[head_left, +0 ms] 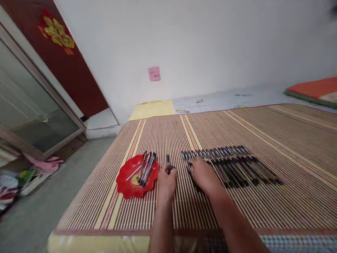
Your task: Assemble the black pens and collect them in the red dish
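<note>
My left hand [166, 181] is closed around a dark pen [167, 160], whose tip sticks up past the fingers. It sits just right of a red scalloped plate [125, 182] holding several pens [146, 168] and a thin white stick. My right hand [202, 174] lies fingers-down on the left end of a long row of dark pens [231, 165] laid side by side on the striped bamboo mat [184, 211]. The fingers curl over the nearest pens; I cannot see whether they grip one.
The mat covers a low bed beside a white wall with a pink sticky note [154, 73]. A glass door [28, 105] and cluttered floor [23, 175] lie left. An orange cushion [316, 89] sits far right.
</note>
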Demonstrator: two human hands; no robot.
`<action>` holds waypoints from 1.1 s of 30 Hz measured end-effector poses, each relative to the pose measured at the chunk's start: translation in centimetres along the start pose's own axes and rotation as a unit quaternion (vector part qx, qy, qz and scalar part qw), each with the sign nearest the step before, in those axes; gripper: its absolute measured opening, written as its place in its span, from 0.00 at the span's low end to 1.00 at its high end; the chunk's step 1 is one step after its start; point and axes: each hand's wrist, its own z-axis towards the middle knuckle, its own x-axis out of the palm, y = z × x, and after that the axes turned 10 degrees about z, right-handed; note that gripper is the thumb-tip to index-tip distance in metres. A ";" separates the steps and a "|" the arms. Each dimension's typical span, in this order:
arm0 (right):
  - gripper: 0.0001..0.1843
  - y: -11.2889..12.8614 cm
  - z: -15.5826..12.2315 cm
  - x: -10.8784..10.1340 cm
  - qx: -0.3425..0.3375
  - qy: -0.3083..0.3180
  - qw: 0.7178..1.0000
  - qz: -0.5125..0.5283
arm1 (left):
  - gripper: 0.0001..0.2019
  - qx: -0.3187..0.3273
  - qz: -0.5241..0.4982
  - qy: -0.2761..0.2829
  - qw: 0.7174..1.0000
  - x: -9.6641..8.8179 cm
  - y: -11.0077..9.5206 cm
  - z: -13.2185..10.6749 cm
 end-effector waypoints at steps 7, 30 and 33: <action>0.16 -0.1 0.0 0.6 -0.037 0.038 0.999 0.005 | 0.03 0.008 -0.022 0.010 1.000 0.0 -0.1 -0.2; 0.09 0.7 0.2 1.4 -0.068 -0.006 0.965 0.255 | 0.11 -0.010 -0.078 0.000 0.997 -0.4 -0.5 -0.1; 0.10 0.7 0.5 1.1 -0.093 -0.027 0.905 0.414 | 0.15 -0.028 -0.140 0.063 0.988 -0.3 -1.5 -0.6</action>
